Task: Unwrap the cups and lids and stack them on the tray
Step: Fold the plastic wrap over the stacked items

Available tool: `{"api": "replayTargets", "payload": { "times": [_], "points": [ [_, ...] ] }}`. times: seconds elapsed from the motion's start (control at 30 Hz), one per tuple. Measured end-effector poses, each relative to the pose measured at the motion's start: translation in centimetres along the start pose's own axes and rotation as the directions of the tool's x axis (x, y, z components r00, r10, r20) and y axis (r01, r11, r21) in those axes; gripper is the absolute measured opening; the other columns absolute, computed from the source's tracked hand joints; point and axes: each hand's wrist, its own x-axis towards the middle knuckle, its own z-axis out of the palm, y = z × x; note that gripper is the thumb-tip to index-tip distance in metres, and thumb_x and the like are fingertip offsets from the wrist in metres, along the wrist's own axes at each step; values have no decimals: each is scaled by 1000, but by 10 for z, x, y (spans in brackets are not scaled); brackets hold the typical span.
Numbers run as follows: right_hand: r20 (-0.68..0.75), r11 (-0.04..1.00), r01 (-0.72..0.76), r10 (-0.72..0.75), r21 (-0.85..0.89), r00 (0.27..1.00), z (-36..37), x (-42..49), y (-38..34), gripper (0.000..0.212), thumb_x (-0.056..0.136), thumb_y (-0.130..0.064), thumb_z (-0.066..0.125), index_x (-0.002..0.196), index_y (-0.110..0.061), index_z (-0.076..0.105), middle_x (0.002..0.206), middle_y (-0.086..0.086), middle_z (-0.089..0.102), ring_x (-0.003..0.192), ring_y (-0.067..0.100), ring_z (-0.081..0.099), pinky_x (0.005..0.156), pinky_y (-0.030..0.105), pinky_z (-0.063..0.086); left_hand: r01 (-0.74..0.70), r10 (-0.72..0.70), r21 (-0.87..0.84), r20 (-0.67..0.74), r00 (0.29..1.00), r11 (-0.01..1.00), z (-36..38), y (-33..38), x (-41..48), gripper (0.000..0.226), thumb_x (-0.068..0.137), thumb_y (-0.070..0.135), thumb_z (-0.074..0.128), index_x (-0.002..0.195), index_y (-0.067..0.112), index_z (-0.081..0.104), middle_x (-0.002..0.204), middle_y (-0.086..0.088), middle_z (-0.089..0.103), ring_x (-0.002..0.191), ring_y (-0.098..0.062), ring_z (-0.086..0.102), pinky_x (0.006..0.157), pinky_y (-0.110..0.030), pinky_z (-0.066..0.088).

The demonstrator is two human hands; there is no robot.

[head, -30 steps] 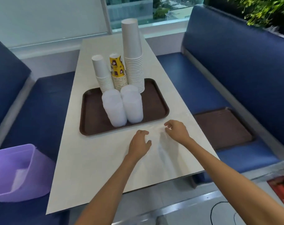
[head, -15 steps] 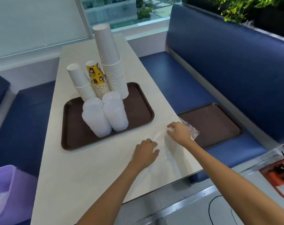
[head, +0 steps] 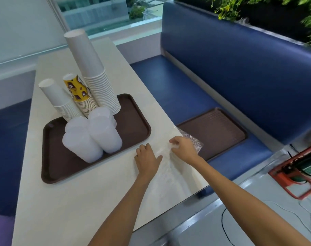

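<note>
A brown rectangular plastic tray [head: 135, 121] lies on the pale tabletop [head: 71, 201] and carries the unwrapped stock. On it stand a tall stack of white paper cups [head: 96, 82], a shorter stack of white paper cups [head: 60, 102] and, between them, a stack of yellow printed paper cups [head: 79, 93], all upside down. Two stacks of translucent white plastic lids [head: 83, 141] stand touching in front and hide the feet of the cup stacks.

Just in front of the tray, by the table's right edge, a clear plastic wrap [head: 170, 171] lies flat, its crinkled end [head: 195, 142] hanging past the edge. The left hand [head: 147, 158] rests palm down on the wrap, thumb spread, gripping nothing. The right hand [head: 184, 148] has its fingers curled at the wrap's far end and seems to pinch the film, though the film is too clear to show the grip well. This hand covers part of the crinkled end.

Beyond that end a second brown tray [head: 220, 128] lies on the blue padded bench seat [head: 177, 89]. An orange metal frame [head: 293, 176] sits on the floor at right, and a corner of a purple plastic bin [head: 0, 226] shows at lower left.
</note>
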Motion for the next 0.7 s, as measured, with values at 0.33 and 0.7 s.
{"api": "replayTargets", "payload": {
  "times": [0.33, 0.7],
  "points": [
    [-40, 997, 34, -32, 72, 999, 0, 0, 4, 32, 81, 0, 59, 111, -8, 67, 105, 8, 68, 97, 23, 60, 85, 28, 43, 153, -112, -312, 146, 983, 937, -6, 9, 18, 42, 78, 30, 73, 111, 15, 51, 120, -5, 48, 114, -24, 49, 90, -31, 42],
    [-49, 987, 5, 3, 162, 999, 5, 0, -1, 32, 79, 3, 59, 109, -7, 68, 104, 9, 69, 91, 19, 61, 84, 27, 47, 368, -71, -633, 444, 893, 681, -27, 8, 12, 14, 82, 21, 72, 76, 14, 60, 68, 2, 51, 56, -9, 44, 44, -17, 33]
  ]
}}
